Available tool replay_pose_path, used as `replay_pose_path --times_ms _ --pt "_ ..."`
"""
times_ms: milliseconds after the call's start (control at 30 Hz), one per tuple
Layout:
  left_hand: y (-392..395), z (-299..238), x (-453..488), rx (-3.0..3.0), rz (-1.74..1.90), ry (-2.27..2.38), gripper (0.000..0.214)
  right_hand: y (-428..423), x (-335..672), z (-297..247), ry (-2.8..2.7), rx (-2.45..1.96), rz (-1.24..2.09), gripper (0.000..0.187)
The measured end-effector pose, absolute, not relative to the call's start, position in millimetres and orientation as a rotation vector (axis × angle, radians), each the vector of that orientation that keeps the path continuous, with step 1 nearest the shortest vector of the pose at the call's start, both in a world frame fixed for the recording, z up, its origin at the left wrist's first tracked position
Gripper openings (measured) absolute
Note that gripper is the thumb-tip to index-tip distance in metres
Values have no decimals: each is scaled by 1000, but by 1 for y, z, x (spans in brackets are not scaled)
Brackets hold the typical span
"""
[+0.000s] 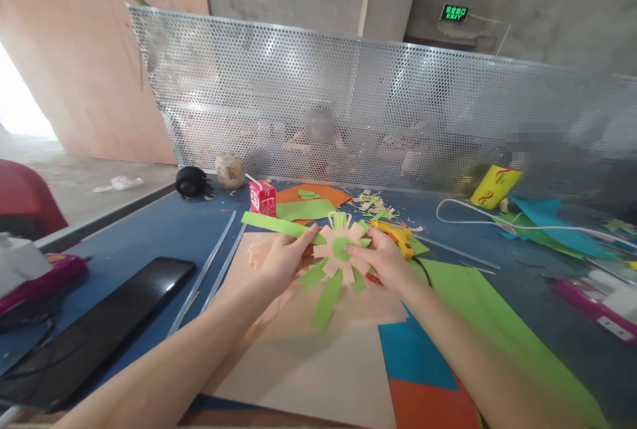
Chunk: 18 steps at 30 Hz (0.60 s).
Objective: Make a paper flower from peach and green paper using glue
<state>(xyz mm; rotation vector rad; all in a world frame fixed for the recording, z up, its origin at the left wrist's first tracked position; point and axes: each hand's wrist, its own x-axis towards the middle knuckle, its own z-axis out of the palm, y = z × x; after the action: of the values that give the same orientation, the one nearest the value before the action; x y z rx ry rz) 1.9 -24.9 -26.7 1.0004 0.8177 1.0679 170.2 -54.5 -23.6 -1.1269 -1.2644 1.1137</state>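
Note:
Between my two hands is a flower made of felt-like pieces [322, 252], with pale beige petals, a round green centre and green strips sticking out behind. My left hand [284, 258] pinches the flower's left side, where a long green strip [271, 223] reaches out to the left. My right hand [385, 262] grips the right side, its thumb lying by the green centre. Just behind my right hand lies a yellow glue gun [401, 238], partly hidden by it. Beneath the flower, beige sheets [298, 363] are spread on the blue table.
A black phone-like device [109, 316] and clear sticks [204, 273] lie to the left. Farther back stand a red drink carton [262, 199] and scraps [375, 205]. Green sheets [478, 309], a white cable [478, 222] and a yellow roll [496, 186] are rightward. A perforated metal screen [279, 77] closes the back.

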Motion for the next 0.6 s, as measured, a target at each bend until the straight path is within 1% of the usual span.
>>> replay_pose_path --times_ms 267,467,533,600 --pt "-32 -15 2 981 1036 657 20 -54 172 -23 -1235 -1151 1091 33" --pt "-31 -20 2 1079 1022 726 24 -55 171 -21 -1310 -1187 1020 31" --pt "-31 -20 2 1084 1024 773 22 -55 171 -22 -1330 -1191 984 30" --pt "-32 -18 3 1083 1022 825 19 -55 171 -23 -1315 -1150 1006 33"
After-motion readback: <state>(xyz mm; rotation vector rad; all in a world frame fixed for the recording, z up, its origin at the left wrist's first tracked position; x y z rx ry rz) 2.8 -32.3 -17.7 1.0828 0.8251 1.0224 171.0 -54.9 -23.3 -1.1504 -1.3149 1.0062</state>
